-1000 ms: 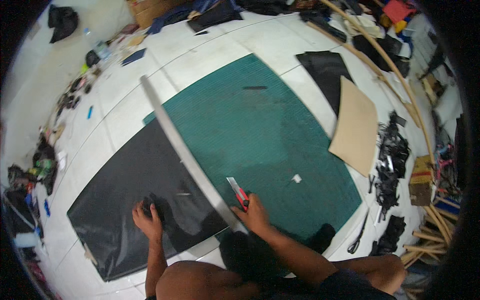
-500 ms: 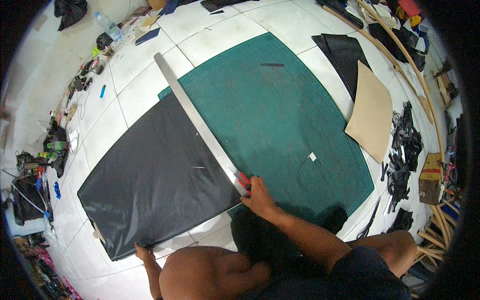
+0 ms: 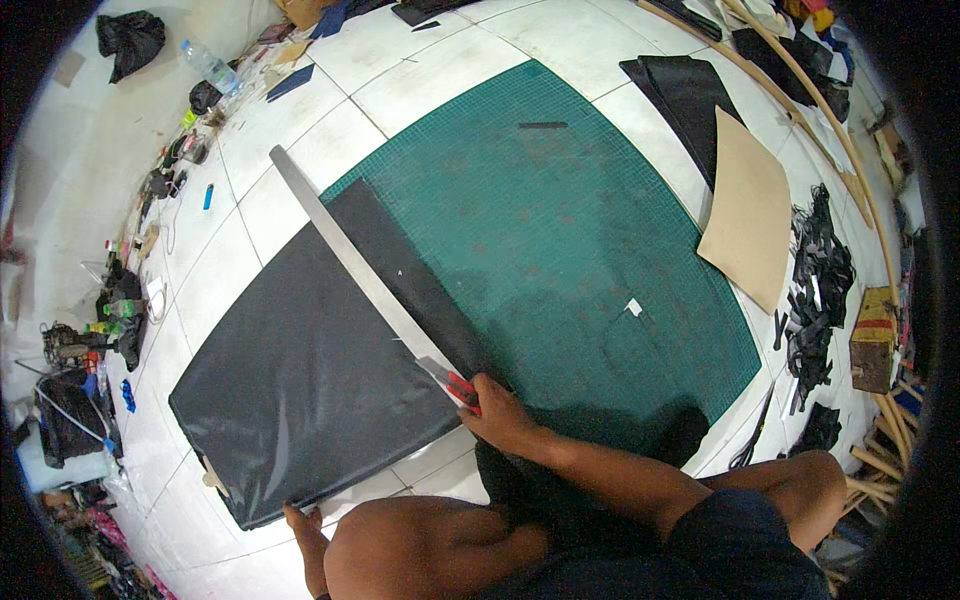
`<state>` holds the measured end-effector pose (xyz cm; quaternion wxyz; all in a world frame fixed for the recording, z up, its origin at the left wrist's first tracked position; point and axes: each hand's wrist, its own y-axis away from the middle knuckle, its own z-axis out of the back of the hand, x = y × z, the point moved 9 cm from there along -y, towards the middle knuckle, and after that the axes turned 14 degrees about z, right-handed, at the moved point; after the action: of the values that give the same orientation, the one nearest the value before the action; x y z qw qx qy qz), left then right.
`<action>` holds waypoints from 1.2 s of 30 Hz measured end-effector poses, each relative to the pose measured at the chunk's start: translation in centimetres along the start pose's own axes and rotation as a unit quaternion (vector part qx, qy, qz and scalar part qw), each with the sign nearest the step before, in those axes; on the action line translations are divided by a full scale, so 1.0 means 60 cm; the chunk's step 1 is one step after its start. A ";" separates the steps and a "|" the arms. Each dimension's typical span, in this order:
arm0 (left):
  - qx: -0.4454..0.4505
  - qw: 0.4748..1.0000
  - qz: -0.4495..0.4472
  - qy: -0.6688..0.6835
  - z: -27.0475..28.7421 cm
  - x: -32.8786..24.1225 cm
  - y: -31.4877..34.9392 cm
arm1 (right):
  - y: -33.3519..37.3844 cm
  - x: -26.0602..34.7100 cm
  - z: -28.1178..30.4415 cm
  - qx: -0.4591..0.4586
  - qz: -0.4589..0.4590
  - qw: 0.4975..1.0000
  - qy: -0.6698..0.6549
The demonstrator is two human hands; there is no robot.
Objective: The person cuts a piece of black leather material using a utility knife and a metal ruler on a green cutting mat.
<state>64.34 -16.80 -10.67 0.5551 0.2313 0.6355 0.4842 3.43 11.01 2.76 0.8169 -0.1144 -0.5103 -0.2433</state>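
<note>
A large black sheet [image 3: 290, 360] with a slight sheen lies partly over a green cutting mat [image 3: 560, 250]. Slantwise across the sheet runs a long metal ruler [image 3: 345, 250], with a black strip of the sheet showing on its right. My right hand [image 3: 497, 415] is closed round a red-handled cutter knife [image 3: 462, 390] at the ruler's near end. Whether it also grips the ruler is hidden. At the sheet's near left edge, my left hand [image 3: 306, 522] has its fingertips closed on the border; my knee covers part of that arm.
On the right lie a beige sheet [image 3: 748, 215], folded black material [image 3: 675, 95] and a heap of black strips [image 3: 815, 300]. Long wooden poles [image 3: 810, 95] curve behind them. Along the left wall are a plastic bottle [image 3: 208, 68], a blue lighter [image 3: 208, 197] and assorted clutter.
My right hand has moved left with the knife. The ruler has shifted left over the sheet, baring a black strip beside it. My left hand stays at the near edge.
</note>
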 end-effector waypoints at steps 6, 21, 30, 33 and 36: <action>-0.075 0.997 -0.026 -0.003 0.043 -0.004 0.010 | -0.071 -0.008 0.079 -0.058 -0.019 0.996 0.067; 0.078 0.994 -0.003 -0.082 0.006 -0.018 0.033 | -0.114 -0.071 0.036 -0.072 -0.148 0.985 0.046; 0.109 0.988 -0.105 -0.025 0.005 -0.015 0.066 | -0.118 -0.081 0.025 -0.030 -0.162 0.985 0.047; -0.013 0.959 -0.148 -0.241 0.039 -0.030 0.043 | -0.117 -0.078 0.034 -0.026 -0.170 0.984 0.055; -0.020 0.972 -0.138 -0.189 0.055 -0.014 0.023 | -0.113 -0.075 0.042 -0.064 -0.163 0.983 0.051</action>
<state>67.29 -15.73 -8.79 0.7312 0.2172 0.5349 0.3633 -3.62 7.58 -0.52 0.7823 -0.0688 -0.4633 -0.4106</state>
